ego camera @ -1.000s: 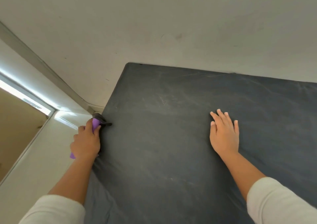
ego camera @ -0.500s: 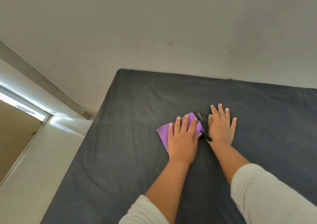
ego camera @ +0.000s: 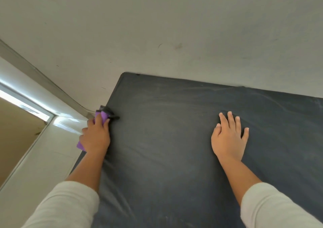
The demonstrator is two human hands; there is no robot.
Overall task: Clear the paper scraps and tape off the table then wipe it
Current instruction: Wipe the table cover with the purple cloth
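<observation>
Leftward, at the table's edge, a purple cloth is gripped in the left hand, the fingers curled around it; a dark trim of the cloth juts past the fingertips onto the table, and a purple corner shows below the wrist, off the edge. The right hand is laid flat and spread, palm down, well apart from the left, with nothing held. Both forearms are bare up to pale sleeves. The table is covered in dark, faintly creased fabric with pale smears. A grey wall is met by its far edge; a white ledge lies beside its left edge.
</observation>
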